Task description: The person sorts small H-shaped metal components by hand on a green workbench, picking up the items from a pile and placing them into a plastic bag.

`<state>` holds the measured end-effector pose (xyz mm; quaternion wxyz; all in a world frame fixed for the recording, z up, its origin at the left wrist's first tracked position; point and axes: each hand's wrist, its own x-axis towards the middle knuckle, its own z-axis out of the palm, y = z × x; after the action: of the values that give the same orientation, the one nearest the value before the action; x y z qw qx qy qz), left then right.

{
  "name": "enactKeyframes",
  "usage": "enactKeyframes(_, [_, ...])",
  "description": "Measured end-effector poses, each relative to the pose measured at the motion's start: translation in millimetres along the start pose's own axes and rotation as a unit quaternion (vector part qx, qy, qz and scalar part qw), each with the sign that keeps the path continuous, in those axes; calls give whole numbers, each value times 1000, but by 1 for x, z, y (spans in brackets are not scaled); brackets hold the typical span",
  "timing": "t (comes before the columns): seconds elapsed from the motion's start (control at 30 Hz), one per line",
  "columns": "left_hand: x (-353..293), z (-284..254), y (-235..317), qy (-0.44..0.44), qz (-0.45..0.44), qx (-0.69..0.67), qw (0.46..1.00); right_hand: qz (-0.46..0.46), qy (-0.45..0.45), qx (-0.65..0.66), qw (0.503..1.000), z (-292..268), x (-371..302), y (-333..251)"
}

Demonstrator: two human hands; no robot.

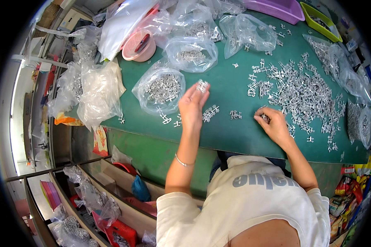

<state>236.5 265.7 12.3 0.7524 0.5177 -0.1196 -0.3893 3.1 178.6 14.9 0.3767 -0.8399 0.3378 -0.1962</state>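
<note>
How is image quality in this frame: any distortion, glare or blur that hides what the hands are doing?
Head view: strong fisheye bending, the green table edge curves and the corners go black; white glare on the clear plastic bags at left; lighting even, shadows soft. The left hand and right hand look sharp, though the small metal parts are too fine to resolve singly.

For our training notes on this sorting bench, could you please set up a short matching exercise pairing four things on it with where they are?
Things:
1. left hand
2. right hand
3. pink bowl
4. purple tray

Places:
A. far edge of the green table, beside a yellow-green tray
B. at the near edge of the big loose pile of metal parts
C. raised beside an open clear bag of parts, pinching small metal pieces
D. far left of the table, a red tool inside

Pairs: 1-C, 2-B, 3-D, 4-A
</note>
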Motion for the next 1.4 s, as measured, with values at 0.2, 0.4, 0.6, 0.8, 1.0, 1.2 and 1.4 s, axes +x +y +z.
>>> enactKeyframes(0.2, [76,53,23,44,46,0,998,52,23,68,996,-8,6,4])
enactKeyframes(0.4, [14,21,0,-45,181,288,939,221,66,474,850,-52,-2,30])
enactKeyframes(0.6, [-62,27,-43,-177,286,533,777,9,139,-85,987,-44,-39,32])
enactKeyframes(0.8, [-63,36,-69,-194,258,613,721,-42,139,-248,958,-41,-62,58])
enactKeyframes(1.0, [-71,55,-66,-137,294,616,718,11,220,-264,939,-63,-59,60])
enactKeyframes(1.2, [-65,41,-78,-137,294,592,738,-58,113,-163,978,-16,-57,30])
enactKeyframes(1.4, [-74,51,-69,-81,360,626,687,-23,115,-179,977,-29,-61,47])
